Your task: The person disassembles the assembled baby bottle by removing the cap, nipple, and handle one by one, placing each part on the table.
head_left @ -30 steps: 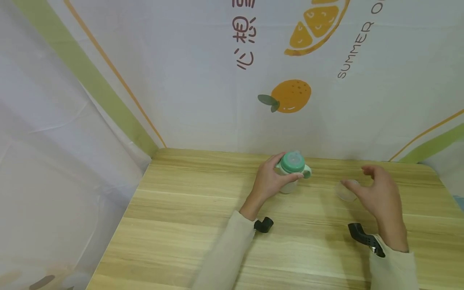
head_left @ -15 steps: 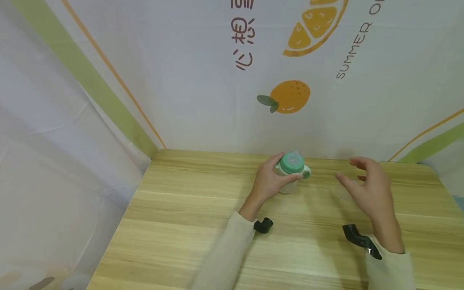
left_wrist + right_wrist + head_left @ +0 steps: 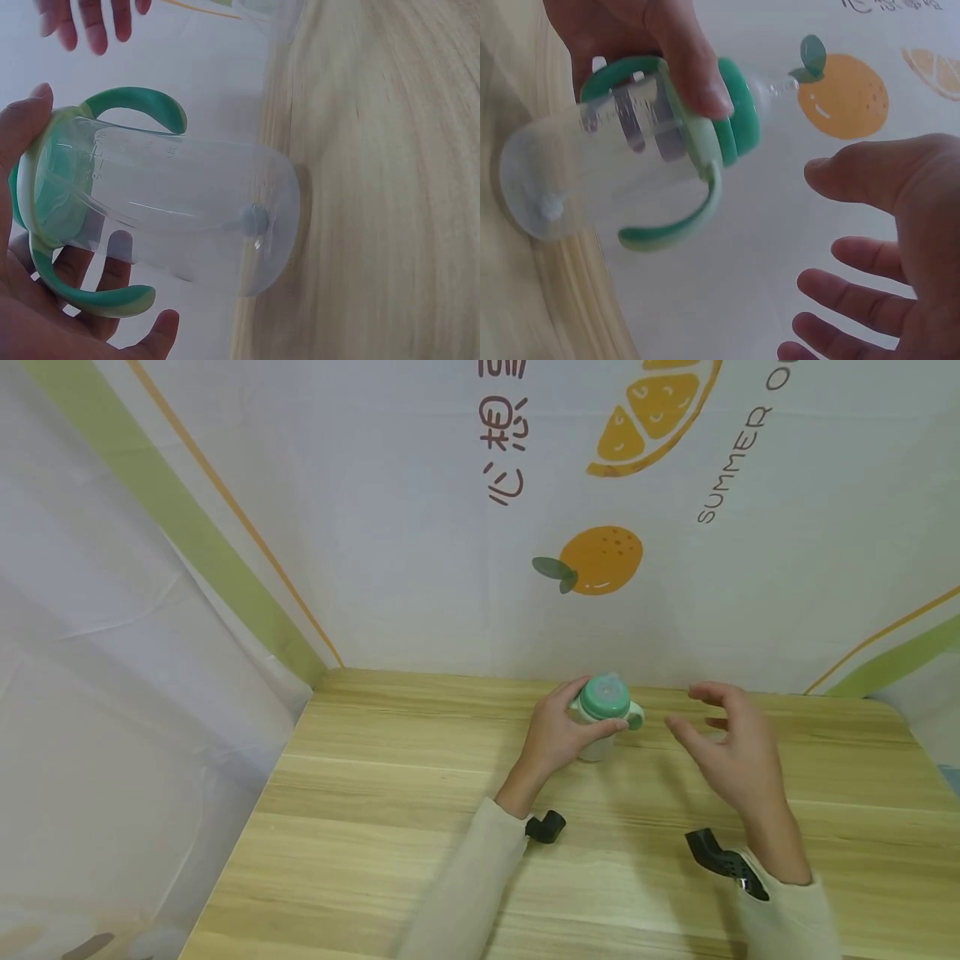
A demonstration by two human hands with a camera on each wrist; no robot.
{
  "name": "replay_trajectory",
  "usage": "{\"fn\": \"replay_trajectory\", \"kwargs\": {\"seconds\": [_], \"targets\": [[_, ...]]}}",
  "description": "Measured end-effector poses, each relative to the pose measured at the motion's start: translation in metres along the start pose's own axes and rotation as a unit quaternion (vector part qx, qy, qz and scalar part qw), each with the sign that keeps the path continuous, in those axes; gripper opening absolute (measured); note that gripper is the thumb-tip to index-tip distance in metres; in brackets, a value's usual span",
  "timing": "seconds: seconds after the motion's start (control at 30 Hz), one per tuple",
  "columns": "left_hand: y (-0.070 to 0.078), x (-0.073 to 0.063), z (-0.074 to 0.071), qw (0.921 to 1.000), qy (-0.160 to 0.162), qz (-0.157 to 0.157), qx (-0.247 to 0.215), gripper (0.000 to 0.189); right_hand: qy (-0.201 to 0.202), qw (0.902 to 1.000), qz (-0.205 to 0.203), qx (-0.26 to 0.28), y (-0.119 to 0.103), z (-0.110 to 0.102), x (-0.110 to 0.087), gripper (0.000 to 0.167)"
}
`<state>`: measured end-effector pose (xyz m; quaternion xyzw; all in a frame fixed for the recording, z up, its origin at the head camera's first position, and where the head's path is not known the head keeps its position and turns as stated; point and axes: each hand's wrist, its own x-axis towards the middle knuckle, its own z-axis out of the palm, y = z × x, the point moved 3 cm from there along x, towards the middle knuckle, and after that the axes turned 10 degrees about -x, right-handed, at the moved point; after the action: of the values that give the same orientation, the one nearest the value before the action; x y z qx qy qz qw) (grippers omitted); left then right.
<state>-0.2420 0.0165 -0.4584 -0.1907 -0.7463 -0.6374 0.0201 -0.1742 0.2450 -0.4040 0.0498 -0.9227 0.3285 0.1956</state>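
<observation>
A clear baby bottle (image 3: 597,748) with a green screw collar, two green handles and a see-through teat stands upright on the wooden table. My left hand (image 3: 553,731) grips it near the collar, thumb in front and fingers behind. In the left wrist view the bottle (image 3: 172,202) shows measuring marks and a small weighted ball inside. To the right, my right hand (image 3: 738,756) is held in the air with thumb and fingers spread, touching nothing. The right wrist view shows a gap between this hand (image 3: 900,262) and the teat (image 3: 769,91).
A clear cap-like piece (image 3: 279,16) stands on the table, mostly hidden behind my right hand in the head view. The wooden table (image 3: 360,827) meets a white cloth backdrop (image 3: 405,568) with orange prints just behind the bottle.
My right hand has left the clear piece on the table and moved left toward the bottle, fingers spread. The left hand and bottle have stayed in place.
</observation>
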Motion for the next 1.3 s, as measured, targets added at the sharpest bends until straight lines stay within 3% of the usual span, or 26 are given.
{"fn": "replay_trajectory", "kwargs": {"seconds": [0.2, 0.37, 0.6, 1.3], "targets": [[0.001, 0.0, 0.0, 1.0, 0.002, 0.003, 0.006, 0.07, 0.011, 0.9992, -0.035, 0.018, -0.015, 0.015, 0.0, 0.05], [0.002, -0.001, 0.0, 0.9999, 0.004, -0.004, 0.01, 0.072, 0.005, 0.9991, -0.039, 0.018, -0.024, 0.029, 0.0, 0.047], [0.001, -0.001, 0.0, 0.9997, 0.003, -0.013, 0.019, 0.075, 0.004, 0.9995, -0.029, 0.014, -0.031, 0.045, 0.0, 0.047], [0.0, 0.001, 0.001, 0.9988, 0.009, -0.002, 0.048, 0.07, 0.0, 0.9998, 0.018, 0.004, -0.044, 0.057, 0.013, 0.061]]}}
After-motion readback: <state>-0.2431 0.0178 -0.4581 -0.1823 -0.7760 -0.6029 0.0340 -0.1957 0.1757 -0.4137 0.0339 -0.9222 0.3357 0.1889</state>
